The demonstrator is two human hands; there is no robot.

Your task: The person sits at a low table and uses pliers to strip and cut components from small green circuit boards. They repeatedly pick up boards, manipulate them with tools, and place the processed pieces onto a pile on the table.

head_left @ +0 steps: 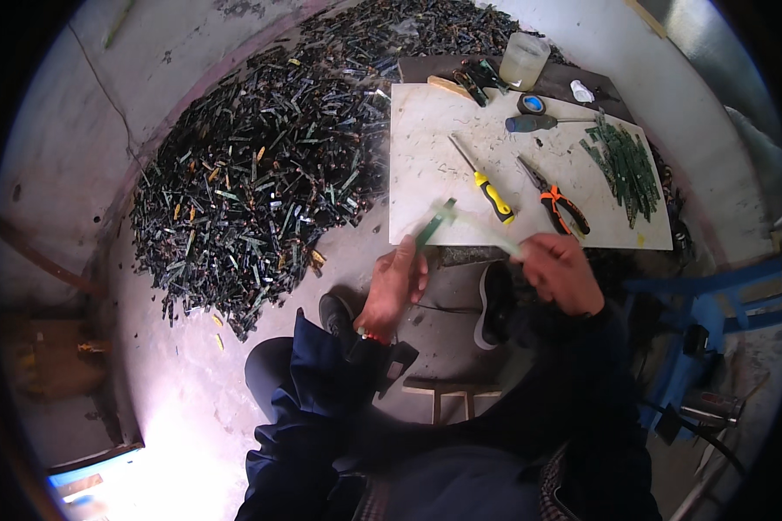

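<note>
My left hand (393, 286) is closed on a narrow green circuit board strip (427, 231), which points up and away over the near edge of the board. My right hand (560, 271) grips a pale, translucent green brush (491, 233), shaped like a toothbrush and smeared by motion. Its head end meets the far part of the strip. Beyond my hands, a yellow-and-black screwdriver (493, 198) and orange-handled long-nose pliers (559, 201) lie on the white board (426, 174).
A pile of green strips (624, 169) lies on the board's right, near a blue-handled screwdriver (530, 124) and black tape roll (531, 105). A cloudy plastic jar (524, 61) stands behind. Countless dark strips heap on the floor (252, 174) at left. A blue chair (704, 304) stands at right.
</note>
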